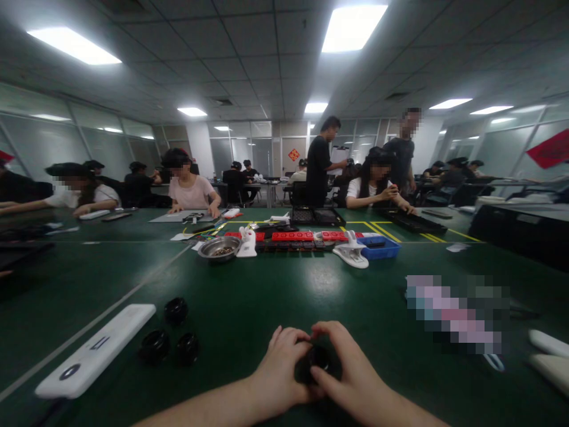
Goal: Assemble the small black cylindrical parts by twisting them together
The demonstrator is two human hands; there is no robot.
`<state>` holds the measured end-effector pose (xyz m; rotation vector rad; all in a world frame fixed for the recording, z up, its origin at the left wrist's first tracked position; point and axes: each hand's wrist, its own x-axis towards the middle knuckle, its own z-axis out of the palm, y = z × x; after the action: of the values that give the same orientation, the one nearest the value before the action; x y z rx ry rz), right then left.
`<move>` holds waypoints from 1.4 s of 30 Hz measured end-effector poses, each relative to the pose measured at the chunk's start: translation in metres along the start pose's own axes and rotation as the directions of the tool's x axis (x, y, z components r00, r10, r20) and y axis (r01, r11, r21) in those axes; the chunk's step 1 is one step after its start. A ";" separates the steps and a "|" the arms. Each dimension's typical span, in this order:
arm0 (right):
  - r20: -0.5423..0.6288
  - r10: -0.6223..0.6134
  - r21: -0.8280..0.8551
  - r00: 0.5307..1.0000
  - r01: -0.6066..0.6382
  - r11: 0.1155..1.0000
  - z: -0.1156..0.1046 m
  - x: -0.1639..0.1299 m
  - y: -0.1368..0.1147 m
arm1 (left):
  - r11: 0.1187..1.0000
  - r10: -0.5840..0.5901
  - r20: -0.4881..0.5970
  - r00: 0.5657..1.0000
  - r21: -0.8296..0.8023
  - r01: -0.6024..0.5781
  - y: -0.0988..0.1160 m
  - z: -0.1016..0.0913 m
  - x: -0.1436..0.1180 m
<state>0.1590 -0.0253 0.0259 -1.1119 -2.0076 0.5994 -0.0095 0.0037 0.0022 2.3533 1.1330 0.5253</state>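
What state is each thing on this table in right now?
Left hand: closed on the black part.
Right hand: closed on the same part.
Black part: held between both hands, low over the table.
Three black rings: lying loose, untouched.
White bar: flat, untouched.
Metal bowl: upright, holding small pieces.

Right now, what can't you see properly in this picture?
In the head view:
- The small round black part is mostly covered by the left hand and right hand.
- A patch on the green table is blurred into squares.
- The contents of the round metal bowl are too small to tell.
- The long white flat device has markings too small to read.
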 end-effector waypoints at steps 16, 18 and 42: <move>-0.006 -0.020 0.002 1.000 0.020 1.000 0.001 -0.001 0.002 | 1.000 0.012 0.002 1.000 0.018 -0.012 -0.001 0.000 0.000; 0.003 0.026 -0.018 1.000 -0.026 1.000 0.002 0.001 0.001 | 1.000 0.010 0.000 1.000 0.018 -0.010 -0.001 0.000 0.001; 0.105 -0.045 0.071 0.993 0.038 0.997 0.000 -0.001 -0.001 | 1.000 0.016 -0.008 1.000 -0.001 -0.016 -0.001 0.000 0.001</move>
<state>0.1588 -0.0269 0.0256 -1.0136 -2.0792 0.7141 -0.0093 0.0046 0.0015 2.3633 1.1178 0.5414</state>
